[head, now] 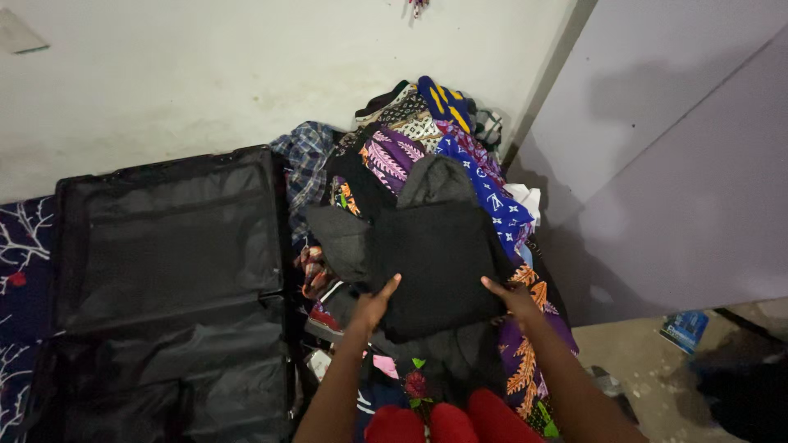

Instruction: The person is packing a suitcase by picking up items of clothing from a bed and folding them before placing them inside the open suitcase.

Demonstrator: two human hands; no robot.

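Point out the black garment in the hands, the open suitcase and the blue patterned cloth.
black garment [435,262]: head view, middle of the folded front.
suitcase [168,238]: head view, lining of the upper half.
blue cloth [492,197]: head view, centre of the printed strip right of the garment.

Two hands, one black garment, one open suitcase

Dim, flat indoor light. A soft shadow falls across the grey panel at upper right. Dark areas at lower left lose detail; slightly soft throughout
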